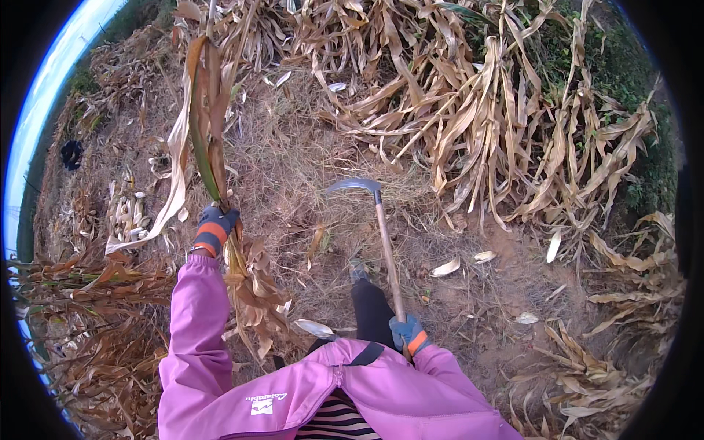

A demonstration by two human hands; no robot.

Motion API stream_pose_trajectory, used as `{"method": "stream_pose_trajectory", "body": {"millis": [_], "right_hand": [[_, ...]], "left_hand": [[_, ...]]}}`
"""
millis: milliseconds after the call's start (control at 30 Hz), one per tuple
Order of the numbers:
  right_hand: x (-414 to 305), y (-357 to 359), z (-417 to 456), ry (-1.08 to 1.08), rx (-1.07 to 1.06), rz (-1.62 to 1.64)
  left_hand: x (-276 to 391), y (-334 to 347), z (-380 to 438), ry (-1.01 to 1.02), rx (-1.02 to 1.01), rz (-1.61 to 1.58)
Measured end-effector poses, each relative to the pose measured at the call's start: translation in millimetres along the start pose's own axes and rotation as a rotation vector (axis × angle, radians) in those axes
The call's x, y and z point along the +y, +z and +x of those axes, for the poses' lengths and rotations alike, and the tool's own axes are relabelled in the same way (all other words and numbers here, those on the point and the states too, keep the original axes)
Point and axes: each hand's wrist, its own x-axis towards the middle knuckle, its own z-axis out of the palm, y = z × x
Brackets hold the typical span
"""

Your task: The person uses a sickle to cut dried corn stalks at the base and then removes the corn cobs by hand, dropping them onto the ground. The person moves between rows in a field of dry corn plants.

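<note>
My left hand (216,228), in a grey and orange work glove, grips a dry corn stalk (212,115) at the left. Its long leaves hang above and below the fist, one still partly green. My right hand (408,333), gloved in blue-grey with an orange band, is closed around the wooden handle (388,247) of a sickle near my right thigh. The sickle's curved metal blade (355,185) points left, just over the ground and dry grass ahead of me.
Dry corn stalks (484,110) stand or lean ahead and to the right. More stalks (110,335) lie at the left. A pile of husked corn ears (127,214) rests beyond my left hand. Loose husks (445,268) are scattered over the soil, and a dark object (71,154) lies far left.
</note>
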Motion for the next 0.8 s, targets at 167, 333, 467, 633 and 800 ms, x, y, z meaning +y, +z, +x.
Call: {"method": "stream_pose_trajectory", "body": {"millis": [167, 333, 467, 633, 800], "right_hand": [[-20, -19, -5, 0.028, 0.114, 0.11], [-35, -25, 12, 0.062, 0.213, 0.183], [-61, -14, 13, 0.034, 0.152, 0.236], [-55, -22, 43, 0.083, 0.154, 0.102], [-93, 10, 48, 0.112, 0.025, 0.037]], "left_hand": [[263, -16, 206, 0.364, 0.337, -0.079], [471, 90, 177, 1.125, 0.149, -0.892], [392, 192, 84, 1.05, -0.372, -0.611], [181, 235, 23, 0.399, -0.71, -0.402], [-29, 193, -43, -0.041, -0.56, -0.169]]}}
